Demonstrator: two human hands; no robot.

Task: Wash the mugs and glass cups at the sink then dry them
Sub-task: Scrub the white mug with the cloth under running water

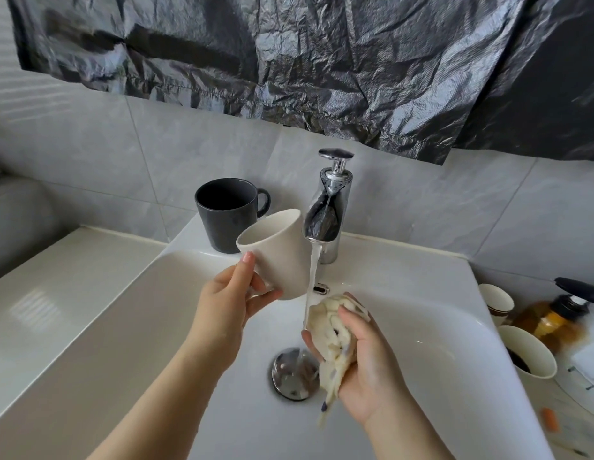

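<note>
While gripping a smooth cream cup (pixel 278 257) in the left hand (pixel 232 298), clutching a crumpled pale cloth (pixel 328 327) in the right hand (pixel 371 363), at the thin water stream (pixel 313 270).

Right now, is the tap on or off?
On: water streams from the tap down by the cloth in the right hand.

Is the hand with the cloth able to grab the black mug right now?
Probably not easily: the right hand is full of cloth, and the white cup in the left hand sits before the black mug.
</note>
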